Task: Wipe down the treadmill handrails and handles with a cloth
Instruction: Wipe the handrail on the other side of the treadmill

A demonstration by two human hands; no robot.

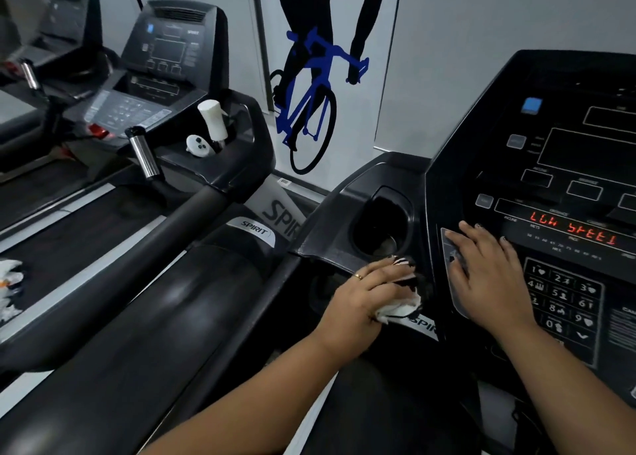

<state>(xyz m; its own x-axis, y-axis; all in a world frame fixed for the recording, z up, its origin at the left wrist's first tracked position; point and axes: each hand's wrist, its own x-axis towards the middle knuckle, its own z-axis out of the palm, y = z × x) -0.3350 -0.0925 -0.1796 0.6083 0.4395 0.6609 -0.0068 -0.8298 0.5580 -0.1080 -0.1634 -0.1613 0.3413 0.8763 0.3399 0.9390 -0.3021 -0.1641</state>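
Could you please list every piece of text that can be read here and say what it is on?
"LOW SPEED": red display on the near console.
"1" to "9", "0": keypad.
"SPIRIT": left treadmill's handrail badge.
"SPIRIT", partly hidden: upright and the badge by the cloth.
Small console labels: too blurred.

Gym: 3 treadmills [192, 117] in a row, cyclist wall graphic [320, 75].

Red "LOW SPEED" glowing on the console display [573, 228], keypad [562, 298] just below showing 1 to 9 and 0, "SPIRIT" badge [254, 228] left of the console on the neighbouring treadmill's handrail
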